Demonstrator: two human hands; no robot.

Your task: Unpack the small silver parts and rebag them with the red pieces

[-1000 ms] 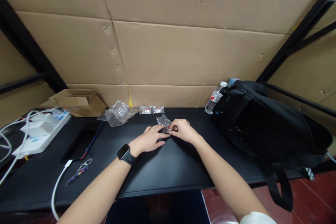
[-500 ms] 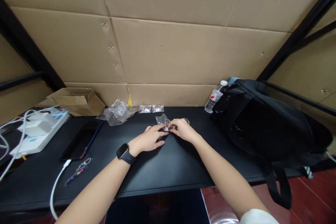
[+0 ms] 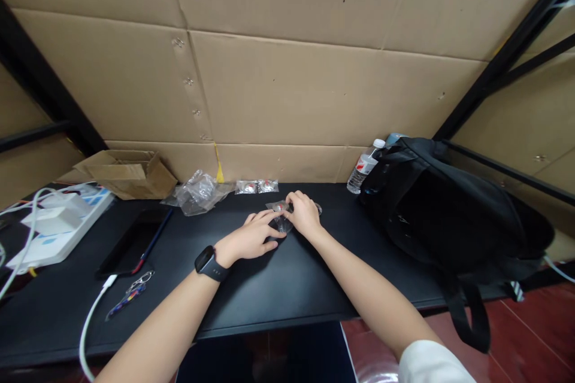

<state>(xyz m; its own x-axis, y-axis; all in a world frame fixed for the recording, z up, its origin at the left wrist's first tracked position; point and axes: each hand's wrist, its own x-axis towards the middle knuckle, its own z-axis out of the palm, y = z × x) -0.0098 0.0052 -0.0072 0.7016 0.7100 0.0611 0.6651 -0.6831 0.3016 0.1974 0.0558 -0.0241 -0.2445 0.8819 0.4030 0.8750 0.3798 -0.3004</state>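
My two hands meet over a small clear plastic bag (image 3: 282,222) with a red and silver part in it, lying mid-table on the black tabletop (image 3: 278,281). My left hand (image 3: 251,236), with a black smartwatch (image 3: 207,263) on its wrist, lies flat with its fingers pressing the bag's near edge. My right hand (image 3: 302,214) has its fingers curled and pinched on the bag's far end. Two more small packets (image 3: 257,187) with red parts lie just behind, by the cardboard wall.
A black backpack (image 3: 453,215) fills the right side, a water bottle (image 3: 362,169) behind it. Crumpled plastic bags (image 3: 196,192), an open cardboard box (image 3: 126,172), a white power strip (image 3: 54,226) with cables, a dark phone (image 3: 131,243), a keychain (image 3: 130,291) lie left.
My right hand shifted slightly left and farther over the small bag, folding its fingers on it. My left hand stayed flat at the bag's near edge.
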